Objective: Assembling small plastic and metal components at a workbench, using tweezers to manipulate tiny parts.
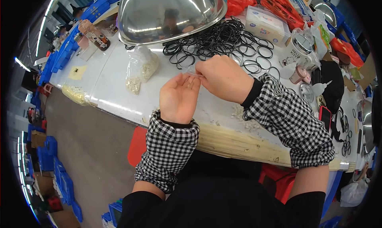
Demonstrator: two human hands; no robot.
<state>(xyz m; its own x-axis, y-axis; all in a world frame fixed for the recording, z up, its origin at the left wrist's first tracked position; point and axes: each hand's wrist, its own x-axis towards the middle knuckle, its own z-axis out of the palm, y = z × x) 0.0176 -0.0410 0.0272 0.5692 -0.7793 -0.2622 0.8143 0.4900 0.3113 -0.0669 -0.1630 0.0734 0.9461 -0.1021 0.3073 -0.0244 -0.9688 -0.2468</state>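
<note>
Over the white table (pixel 115 83), my hands meet at the fingertips. My left hand (pixel 179 98) is turned palm up, its fingers close together and bent at the tips against a small clear plastic piece (pixel 192 72). From the right, my right hand (pixel 227 77) is closed in a pinch on the same piece; its fingertips are partly hidden behind the knuckles. Beyond them lies a heap of thin black rings (pixel 215 37). Left of my hands sits a clear bag of small pale pieces (pixel 149 67). More loose pale bits (pixel 246 118) lie near the table edge, below my right wrist.
A large shiny metal bowl (pixel 169 13) rests upside down at the back. Behind the rings is a tissue pack (pixel 267 25). On the right are a clear jar (pixel 292 53), a red-edged phone (pixel 325 116) and a black bag (pixel 332 83). Red stools (pixel 137 146) stand below the table.
</note>
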